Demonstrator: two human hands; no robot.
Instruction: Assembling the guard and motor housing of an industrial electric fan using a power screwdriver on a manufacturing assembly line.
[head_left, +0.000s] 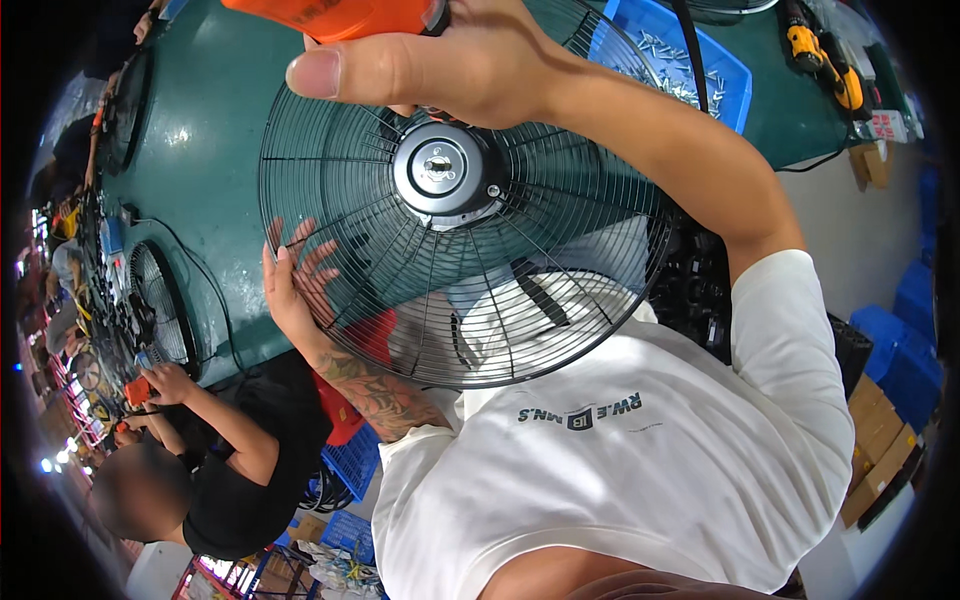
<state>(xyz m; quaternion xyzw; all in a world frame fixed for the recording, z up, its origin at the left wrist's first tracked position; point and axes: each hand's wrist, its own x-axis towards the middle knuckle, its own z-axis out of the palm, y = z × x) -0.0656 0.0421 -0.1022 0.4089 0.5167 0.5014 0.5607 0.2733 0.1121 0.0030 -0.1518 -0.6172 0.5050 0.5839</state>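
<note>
A round black wire fan guard [480, 345] stands tilted in front of me, with a dark, shiny motor housing [415, 185] at its centre. One silver screw [493, 191] shows on the housing's right side. My left hand [295, 290] grips the guard's left rim, its fingers seen through the wires. Above the housing, my right hand [470, 65] is closed round an orange power tool [340, 14], probably an electric screwdriver. The picture's upper edge cuts off part of the tool, and my hand covers its grip. Its tip cannot be made out.
The fan is at a green tabletop [185, 190]. A blue bin [735, 85] of loose screws lies behind the guard. Yellow-and-black drills [805, 45] rest at the far right. On the left, a co-worker in black [245, 500] holds an orange tool [138, 390] near another fan [160, 300].
</note>
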